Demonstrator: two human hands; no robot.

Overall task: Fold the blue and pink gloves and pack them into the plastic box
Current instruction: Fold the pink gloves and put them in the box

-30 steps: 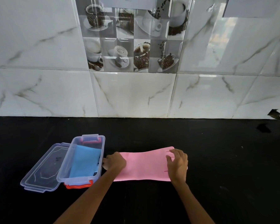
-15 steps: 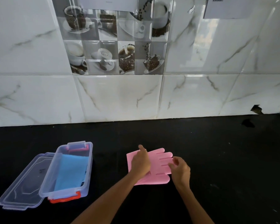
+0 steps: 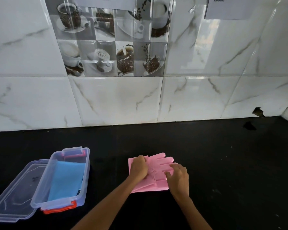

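The pink gloves [image 3: 158,165] lie folded in half on the black counter [image 3: 206,155], glove fingers pointing right on top. My left hand [image 3: 138,168] presses down on the folded left part. My right hand [image 3: 179,177] rests on the right edge, over the glove fingertips. The clear plastic box [image 3: 68,201] with red clips stands to the left, open, with the folded blue gloves [image 3: 66,178] lying inside it.
The box's clear lid [image 3: 12,200] lies flat against the box's left side. A white marble-tiled wall [image 3: 120,100] rises at the back of the counter. A chipped tile corner [image 3: 258,112] shows at the far right.
The pink gloves lay stretched out flat a second ago; they have been folded over in half. My left hand came right onto the fold, and the view shifted right.
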